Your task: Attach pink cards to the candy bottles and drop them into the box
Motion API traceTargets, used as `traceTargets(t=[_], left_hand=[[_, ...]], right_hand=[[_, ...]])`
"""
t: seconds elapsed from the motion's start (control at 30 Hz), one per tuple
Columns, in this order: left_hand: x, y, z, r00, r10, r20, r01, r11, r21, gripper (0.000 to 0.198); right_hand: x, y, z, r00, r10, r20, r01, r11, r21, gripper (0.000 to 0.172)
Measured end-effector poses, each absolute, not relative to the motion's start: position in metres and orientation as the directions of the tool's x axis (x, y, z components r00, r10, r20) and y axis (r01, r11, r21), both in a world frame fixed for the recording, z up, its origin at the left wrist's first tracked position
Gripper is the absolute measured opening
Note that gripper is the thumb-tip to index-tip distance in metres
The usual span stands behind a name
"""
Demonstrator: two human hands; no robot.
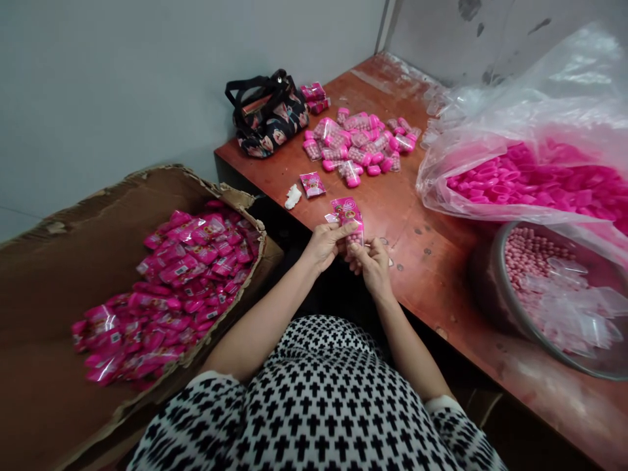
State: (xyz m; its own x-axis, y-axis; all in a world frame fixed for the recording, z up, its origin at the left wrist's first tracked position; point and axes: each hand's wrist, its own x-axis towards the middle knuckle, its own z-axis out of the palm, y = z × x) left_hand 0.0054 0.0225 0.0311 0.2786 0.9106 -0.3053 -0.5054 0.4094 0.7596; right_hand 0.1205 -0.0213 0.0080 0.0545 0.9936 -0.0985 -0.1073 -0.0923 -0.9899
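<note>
Over the table's near edge, both hands grip a small glossy pink printed packet (347, 208). My left hand (324, 247) pinches its left side, thumb across the front. Lower down, my right hand (373, 263) has its fingers closed on the bottom right part. Pink balls show between the hands at the packet's lower half; whether they sit inside it or in a bottle against it, I cannot tell. Just beyond lie a flat pink sachet (313, 185) and a crumpled white piece (293, 196). Further back is a pile of clear bottles (360, 139) with pink caps and pink balls inside.
At the left stands an open cardboard box (39, 307) with many filled pink packets (181, 281). A floral handbag (272, 118) sits at the table's (417, 255) back left. On the right are a plastic bag (436, 167) of pink caps and a grey tub (495, 281) of balls and clear bottles.
</note>
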Motion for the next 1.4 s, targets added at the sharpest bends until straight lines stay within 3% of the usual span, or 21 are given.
traceTargets(t=[0.1, 0.3, 0.43, 0.63, 0.7, 0.83, 1.0, 1.23, 1.33, 1.4], left_hand=[[0.002, 0.023, 0.034, 0.297, 0.914, -0.277, -0.429, 0.387, 0.816, 0.029], [0.003, 0.019, 0.034, 0.275, 0.914, -0.299, -0.428, 0.394, 0.813, 0.029], [0.004, 0.018, 0.032, 0.257, 0.933, -0.251, -0.481, 0.348, 0.805, 0.031], [-0.006, 0.014, 0.032, 0.253, 0.915, -0.313, -0.334, 0.386, 0.860, 0.029], [-0.007, 0.009, 0.032, 0.247, 0.914, -0.322, -0.322, 0.391, 0.862, 0.030], [-0.002, 0.001, 0.031, 0.185, 0.941, -0.284, -0.466, 0.339, 0.817, 0.033], [0.006, 0.002, 0.027, 0.127, 0.939, -0.320, -0.542, 0.336, 0.770, 0.037], [-0.002, 0.002, 0.026, 0.265, 0.919, -0.292, -0.409, 0.381, 0.829, 0.031], [-0.006, -0.001, 0.027, 0.295, 0.908, -0.299, -0.374, 0.397, 0.838, 0.031], [-0.007, -0.001, 0.027, 0.225, 0.926, -0.302, -0.392, 0.370, 0.842, 0.030]], right_hand=[[0.124, -0.018, 0.008, -0.011, 0.988, -0.154, -0.192, -0.153, -0.969, 0.030], [0.121, -0.018, 0.010, 0.110, 0.992, -0.060, -0.059, -0.054, -0.997, 0.029], [0.119, -0.016, 0.010, -0.013, 0.991, -0.134, -0.180, -0.135, -0.974, 0.028], [0.119, -0.021, 0.007, 0.036, 0.999, -0.038, -0.116, -0.034, -0.993, 0.027], [0.119, -0.023, 0.005, 0.012, 0.997, -0.075, -0.139, -0.073, -0.988, 0.028], [0.116, -0.027, 0.004, -0.015, 0.986, -0.164, -0.221, -0.164, -0.961, 0.028], [0.111, -0.033, 0.009, 0.088, 0.995, -0.044, -0.101, -0.035, -0.994, 0.026], [0.110, -0.034, 0.005, -0.020, 0.981, -0.193, -0.393, -0.185, -0.901, 0.027], [0.108, -0.034, 0.003, 0.010, 0.985, -0.172, -0.386, -0.155, -0.910, 0.027], [0.107, -0.035, 0.002, 0.012, 0.990, -0.141, -0.353, -0.128, -0.927, 0.027]])
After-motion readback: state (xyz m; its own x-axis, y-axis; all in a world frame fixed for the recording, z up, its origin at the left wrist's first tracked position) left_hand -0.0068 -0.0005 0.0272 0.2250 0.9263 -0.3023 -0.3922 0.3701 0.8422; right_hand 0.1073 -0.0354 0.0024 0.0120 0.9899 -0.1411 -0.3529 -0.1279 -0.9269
